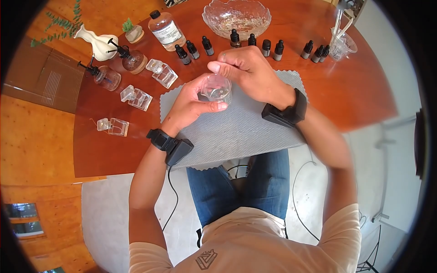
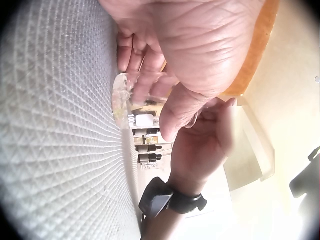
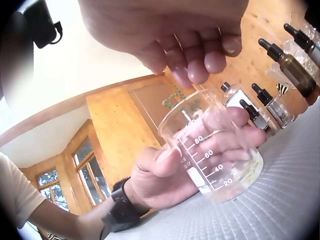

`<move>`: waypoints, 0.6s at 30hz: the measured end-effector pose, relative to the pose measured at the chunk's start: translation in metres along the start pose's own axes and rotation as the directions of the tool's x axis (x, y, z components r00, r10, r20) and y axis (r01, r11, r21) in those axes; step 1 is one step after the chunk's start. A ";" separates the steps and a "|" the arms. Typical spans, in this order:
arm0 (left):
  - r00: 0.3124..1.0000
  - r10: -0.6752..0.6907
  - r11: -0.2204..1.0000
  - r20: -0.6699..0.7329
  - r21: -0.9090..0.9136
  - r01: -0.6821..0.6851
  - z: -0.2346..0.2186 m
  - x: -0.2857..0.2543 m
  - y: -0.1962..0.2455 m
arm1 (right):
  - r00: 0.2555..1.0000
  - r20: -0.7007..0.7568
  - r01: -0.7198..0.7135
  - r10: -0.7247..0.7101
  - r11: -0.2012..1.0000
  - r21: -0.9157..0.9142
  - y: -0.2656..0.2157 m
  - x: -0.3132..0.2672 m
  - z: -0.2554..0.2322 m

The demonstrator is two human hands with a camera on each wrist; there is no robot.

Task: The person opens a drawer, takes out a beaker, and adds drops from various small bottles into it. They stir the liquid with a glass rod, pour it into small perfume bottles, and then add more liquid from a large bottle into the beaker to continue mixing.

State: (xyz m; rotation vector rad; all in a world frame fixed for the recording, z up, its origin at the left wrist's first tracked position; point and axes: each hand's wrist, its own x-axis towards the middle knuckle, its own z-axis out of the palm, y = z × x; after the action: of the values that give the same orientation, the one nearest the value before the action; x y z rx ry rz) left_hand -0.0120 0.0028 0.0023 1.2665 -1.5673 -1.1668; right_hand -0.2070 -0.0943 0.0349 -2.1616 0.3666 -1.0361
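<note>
A clear glass beaker with white measuring marks stands tilted over the grey mat in the head view. My left hand holds it, thumb on the near side and fingers behind the glass. Small greenish and pale bits lie at its bottom in the right wrist view. Directly above the beaker's mouth is my right hand, its fingers bent and the fingertips pointing down toward the rim. Whether those fingertips pinch something small, I cannot tell.
A textured grey mat covers the table's front. Beyond it stand several dropper bottles, a large labelled bottle and a glass bowl. Square glass bottles and pump bottles line the left. A clear cup stands far right.
</note>
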 end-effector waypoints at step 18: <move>1.000 0.011 1.000 -0.003 0.002 -0.011 0.000 -0.001 0.002 | 0.995 0.045 -0.097 0.090 0.976 0.197 -0.003 -0.002 0.000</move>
State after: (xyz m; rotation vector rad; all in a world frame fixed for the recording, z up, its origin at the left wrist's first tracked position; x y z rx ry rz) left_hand -0.0125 0.0036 0.0037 1.2589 -1.5712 -1.1567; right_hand -0.2081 -0.0910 0.0357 -1.9630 0.3298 -0.9390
